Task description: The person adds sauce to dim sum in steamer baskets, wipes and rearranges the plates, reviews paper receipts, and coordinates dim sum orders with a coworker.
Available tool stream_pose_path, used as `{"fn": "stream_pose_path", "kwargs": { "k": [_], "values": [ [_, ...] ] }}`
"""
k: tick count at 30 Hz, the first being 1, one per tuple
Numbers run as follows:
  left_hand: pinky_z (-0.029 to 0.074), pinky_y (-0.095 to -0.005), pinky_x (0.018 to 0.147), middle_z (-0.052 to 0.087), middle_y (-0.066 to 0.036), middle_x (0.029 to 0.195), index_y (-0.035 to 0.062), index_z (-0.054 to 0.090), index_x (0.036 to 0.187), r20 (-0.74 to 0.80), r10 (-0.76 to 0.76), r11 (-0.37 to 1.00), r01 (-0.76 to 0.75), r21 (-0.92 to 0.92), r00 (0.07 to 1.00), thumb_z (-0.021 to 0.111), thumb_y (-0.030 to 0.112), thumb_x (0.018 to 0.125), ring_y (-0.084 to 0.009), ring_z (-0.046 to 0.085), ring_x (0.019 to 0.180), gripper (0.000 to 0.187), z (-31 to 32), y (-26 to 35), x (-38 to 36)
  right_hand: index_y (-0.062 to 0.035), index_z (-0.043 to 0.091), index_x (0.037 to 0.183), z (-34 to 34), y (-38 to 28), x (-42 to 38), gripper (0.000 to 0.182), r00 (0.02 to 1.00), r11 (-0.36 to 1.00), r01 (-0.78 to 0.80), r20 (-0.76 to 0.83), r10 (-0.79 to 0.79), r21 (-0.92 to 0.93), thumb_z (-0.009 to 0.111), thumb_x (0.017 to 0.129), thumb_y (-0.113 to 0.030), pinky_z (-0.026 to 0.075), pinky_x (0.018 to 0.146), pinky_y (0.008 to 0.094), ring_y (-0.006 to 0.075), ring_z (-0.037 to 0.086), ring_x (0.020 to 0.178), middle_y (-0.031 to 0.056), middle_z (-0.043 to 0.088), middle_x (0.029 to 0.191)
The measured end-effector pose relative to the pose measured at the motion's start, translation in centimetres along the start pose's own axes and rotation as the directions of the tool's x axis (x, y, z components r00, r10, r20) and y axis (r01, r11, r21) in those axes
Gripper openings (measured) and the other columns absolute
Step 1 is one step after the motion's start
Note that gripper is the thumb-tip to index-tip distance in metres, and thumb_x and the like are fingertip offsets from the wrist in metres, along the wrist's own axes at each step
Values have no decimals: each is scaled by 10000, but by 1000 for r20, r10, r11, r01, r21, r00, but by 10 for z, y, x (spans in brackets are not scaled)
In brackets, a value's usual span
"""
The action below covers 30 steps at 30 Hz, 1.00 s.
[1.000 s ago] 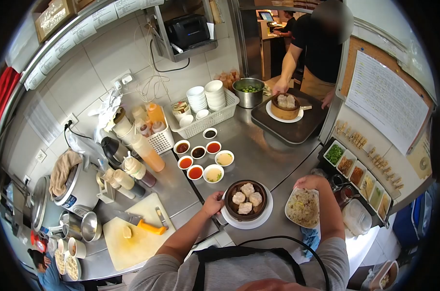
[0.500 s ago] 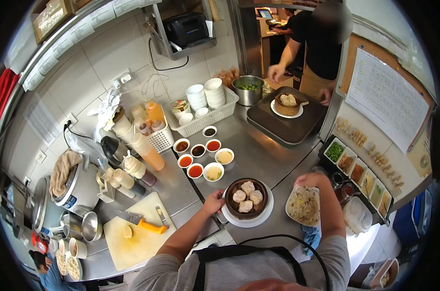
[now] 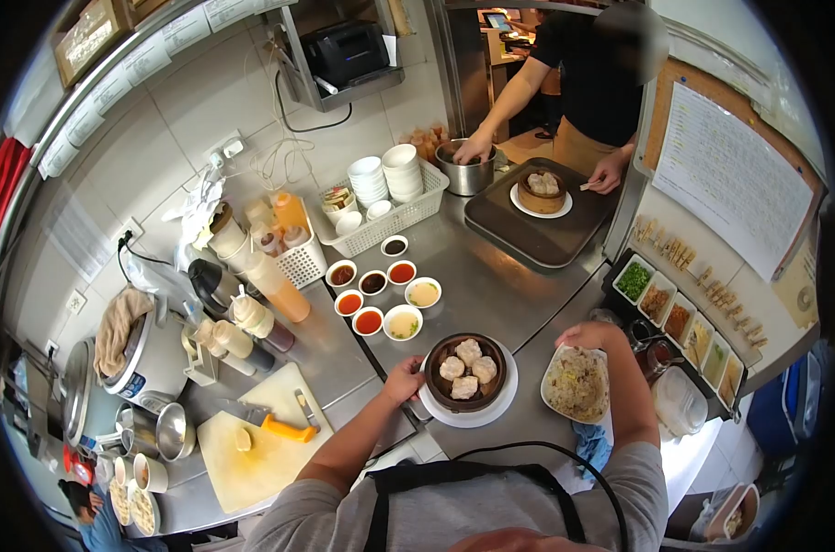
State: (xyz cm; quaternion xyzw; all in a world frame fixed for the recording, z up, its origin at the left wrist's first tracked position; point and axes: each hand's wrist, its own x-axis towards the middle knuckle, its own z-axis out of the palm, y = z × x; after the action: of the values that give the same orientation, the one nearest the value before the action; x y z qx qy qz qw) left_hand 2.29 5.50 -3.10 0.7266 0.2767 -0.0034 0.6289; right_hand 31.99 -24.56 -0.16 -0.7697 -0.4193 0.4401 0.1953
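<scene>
My left hand (image 3: 404, 379) is closed on the left rim of a white plate (image 3: 511, 388). On this plate stands a round dark steamer basket (image 3: 501, 368) with several dumplings (image 3: 467, 351) inside. At the right, my right hand (image 3: 583, 336) grips the far edge of a white container (image 3: 543, 397) filled with fried rice (image 3: 576, 382). The thumb shows at the rim, while the other fingers are partly hidden. A blue cloth (image 3: 590, 448) lies just below the container.
Sauce bowls (image 3: 403, 322) stand beyond the plate. A co-worker (image 3: 592, 92) reaches into a metal pot (image 3: 474, 175) behind a brown tray (image 3: 491, 235) carrying another steamer (image 3: 541, 195). Left are a cutting board (image 3: 243, 474) with an orange-handled knife (image 3: 289, 430); right, topping trays (image 3: 675, 322).
The co-worker's one hand has moved from above the tray into the pot; the other has come to the tray's right edge, pinching something small. My hands keep their holds.
</scene>
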Motion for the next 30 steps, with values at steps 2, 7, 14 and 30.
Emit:
{"fn": "stream_pose_path", "kwargs": {
  "k": [2,7,14,30],
  "values": [
    [402,-191,356,554,-37,691,58,483,1051,-9,2,1000,-2,-4,1000,452,23,719,-75,482,449,336,1,6,-4,-147,546,1069,-2,-8,-10,283,991,1000,16,-131,-14,13,466,812,-233,396,773,255,128,524,845,8,586,938],
    [400,-191,357,554,-36,688,60,486,1050,-3,4,1000,-4,-20,1000,455,23,714,-74,479,450,339,0,-4,2,-102,541,1069,-23,-20,-36,306,963,940,-27,-244,116,340,501,781,-197,429,671,230,99,538,746,5,568,831],
    [394,-184,352,554,-36,687,46,482,1059,10,4,1000,-3,-24,1000,464,24,706,-72,478,445,354,0,0,0,-49,550,1015,-70,-21,-90,266,789,889,103,-581,201,446,471,794,-174,411,569,222,98,534,683,20,573,790],
    [381,-175,333,553,-22,706,55,476,1057,-1,-22,999,22,-29,1000,459,-7,707,-56,456,418,356,0,0,2,-147,544,1040,-111,39,-148,309,-134,702,-672,-971,199,237,493,756,-256,391,803,444,361,473,945,158,496,1050]
  ]
}}
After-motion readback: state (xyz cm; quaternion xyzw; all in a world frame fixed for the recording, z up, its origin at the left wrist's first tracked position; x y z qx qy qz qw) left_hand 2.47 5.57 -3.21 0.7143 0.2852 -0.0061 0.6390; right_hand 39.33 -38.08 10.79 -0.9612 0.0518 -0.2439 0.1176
